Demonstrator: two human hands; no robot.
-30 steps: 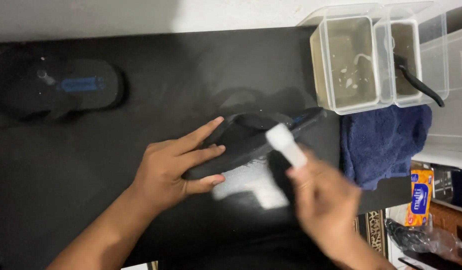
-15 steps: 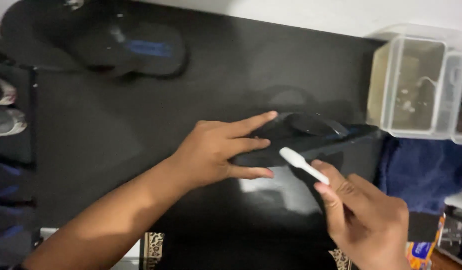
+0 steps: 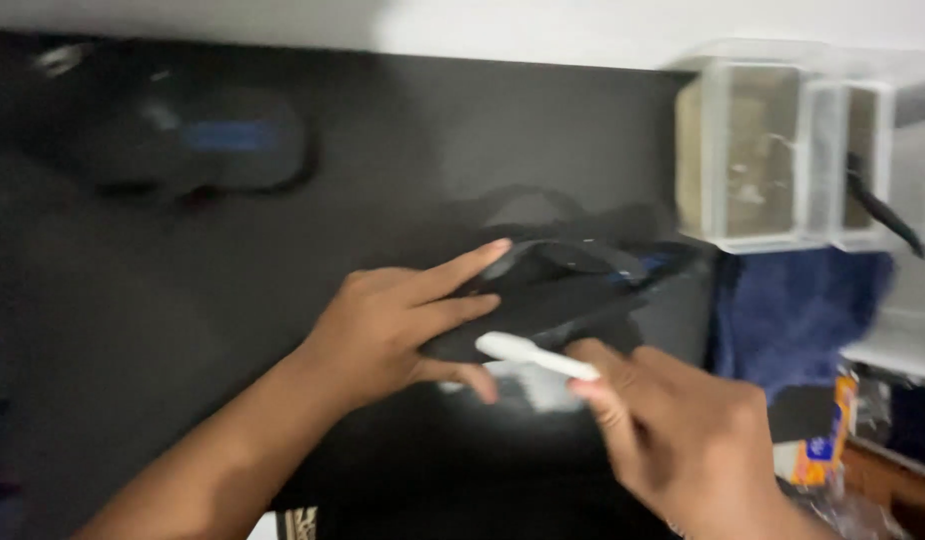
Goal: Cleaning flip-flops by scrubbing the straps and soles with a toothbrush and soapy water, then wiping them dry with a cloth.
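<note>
While the picture is pretty smeared, I can still make out the basics. My left hand [image 3: 388, 325] is clamped on the black sandal [image 3: 548, 295], fingers spread along its edge, propping it tilted on its side near the middle of the black table [image 3: 283, 300]. My right hand [image 3: 683, 440] is closed around the handle of a white brush [image 3: 533, 355], with the brush head touching the lower edge of the sandal.

As for progress, I'd guess I'm somewhere mid-scrub. There's a pale wet or soapy patch [image 3: 528, 385] on the table just under the sandal, so some cleaning looks done, but the blur makes it impossible to tell how clean the sole actually is. A second sandal with a blue strap [image 3: 208, 140] lies flat at the far left, well apart from both hands, and looks untouched to me.

Surface is dark and glossy, catching a bit of glare. Far right there are two clear plastic tubs [image 3: 783, 150] of murky water side by side, something dark and thin sticking out of the right one. A dark blue towel [image 3: 793, 310] lies just in front of them. Pale wall behind, and an orange packet [image 3: 823, 440] down past the table edge.
</note>
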